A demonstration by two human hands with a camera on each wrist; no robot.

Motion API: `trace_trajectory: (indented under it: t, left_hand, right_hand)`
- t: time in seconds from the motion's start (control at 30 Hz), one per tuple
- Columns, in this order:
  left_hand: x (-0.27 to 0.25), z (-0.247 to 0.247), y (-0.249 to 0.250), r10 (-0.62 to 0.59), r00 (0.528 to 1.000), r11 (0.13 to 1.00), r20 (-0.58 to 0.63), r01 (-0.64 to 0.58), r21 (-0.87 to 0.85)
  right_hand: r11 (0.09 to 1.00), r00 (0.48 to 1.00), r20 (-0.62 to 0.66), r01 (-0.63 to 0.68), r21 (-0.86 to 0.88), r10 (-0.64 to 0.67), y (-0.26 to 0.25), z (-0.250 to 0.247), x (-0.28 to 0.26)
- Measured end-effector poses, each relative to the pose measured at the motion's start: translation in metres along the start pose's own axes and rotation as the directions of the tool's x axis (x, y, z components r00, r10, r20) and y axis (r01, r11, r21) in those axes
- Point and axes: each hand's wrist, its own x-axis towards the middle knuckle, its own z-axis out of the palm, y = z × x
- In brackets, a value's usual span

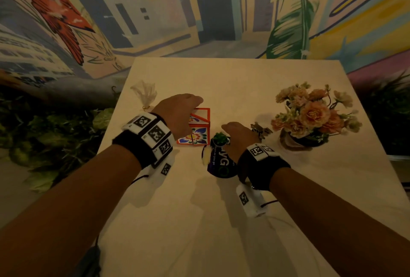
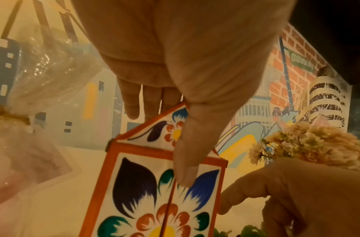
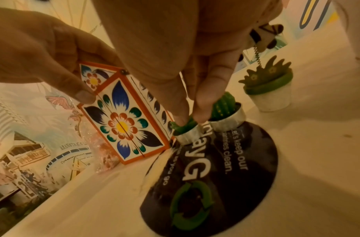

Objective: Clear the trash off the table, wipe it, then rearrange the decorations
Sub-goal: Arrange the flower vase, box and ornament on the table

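Painted city murals [image 1: 155,10] cover the walls behind a pale square worktop [image 1: 221,210]; dim, warm lighting. Left hand [image 1: 177,114] reaches down over a floral-painted box [image 1: 197,134] with orange edges that stands near the middle of the worktop; in the left wrist view the thumb [image 2: 187,160] presses the front panel and the fingers [image 2: 132,99] curl down behind the top, so the hand grips the box from above. Right hand [image 1: 239,137] is just beside it, separate from the left, with thumb and fingertips [image 3: 203,102] pinching the green top of a small cactus candle [image 3: 185,128] in a silver cup. That candle sits at the edge of a dark round sticker [image 3: 225,176] printed with a green recycling mark and the words "keep our ... clean". A second cactus candle [image 3: 225,110] in a silver cup stands just beside the first, also on the sticker. Farther off to the right stand a white pot with a green plant figure [image 3: 268,89] carrying a small figure on a spring, and a vase of peach and cream flowers [image 1: 310,112]. A tied clear plastic pouch [image 1: 145,94] lies near the left edge of the worktop. Green foliage [image 1: 55,132] borders the worktop on the left.
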Motion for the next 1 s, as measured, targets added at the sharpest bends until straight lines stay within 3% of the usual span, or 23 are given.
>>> trace_trajectory:
  t: [0.2,0.6,0.67,0.73,0.77,0.8,0.87,0.9,0.93,1.0]
  left_hand:
    - [0.005,0.005,-0.001,0.003,1.0,1.0,-0.01,-0.003,-0.011]
    - [0.001,0.005,0.001,-0.001,0.999,0.999,-0.05,-0.001,-0.045]
    - [-0.01,0.004,0.006,0.061,0.973,0.995,-0.222,-0.077,-0.065]
    - [-0.027,0.011,0.016,0.132,0.855,0.979,-0.502,-0.193,-0.072]
    - [-0.036,0.019,0.026,0.138,0.817,0.97,-0.559,-0.227,-0.092]
    - [-0.043,0.032,0.036,0.13,0.847,0.962,-0.515,-0.233,-0.14]
    - [-0.05,0.06,0.056,0.066,0.98,0.961,-0.187,-0.113,-0.253]
    - [-0.049,0.075,0.062,0.017,0.999,0.966,-0.028,-0.023,-0.258]
    - [-0.045,0.089,0.065,-0.026,0.998,0.964,0.049,0.038,-0.263]
    - [-0.035,0.104,0.069,-0.116,0.992,0.933,0.041,0.123,-0.338]
  right_hand:
    - [0.998,0.999,0.037,0.012,-0.054,-0.01,-0.003,0.007,0.009]
    - [0.999,0.999,-0.044,0.026,-0.035,-0.027,-0.009,0.01,0.01]
    - [0.998,0.994,-0.093,0.054,0.019,-0.052,-0.003,0.008,-0.008]
    - [0.996,0.991,-0.118,0.064,0.056,-0.057,0.01,0.012,-0.034]
    - [0.996,0.994,-0.1,0.056,0.063,-0.05,0.019,0.015,-0.047]
    - [0.997,0.997,-0.06,0.043,0.061,-0.039,0.027,0.02,-0.058]
    - [0.999,0.999,0.025,0.024,0.048,-0.025,0.04,0.03,-0.071]
    - [0.999,0.998,0.049,0.022,0.047,-0.025,0.044,0.032,-0.073]
    - [0.999,0.998,0.064,0.016,0.049,-0.019,0.046,0.032,-0.072]
    - [0.998,0.999,0.054,0.004,0.056,-0.007,0.047,0.03,-0.067]
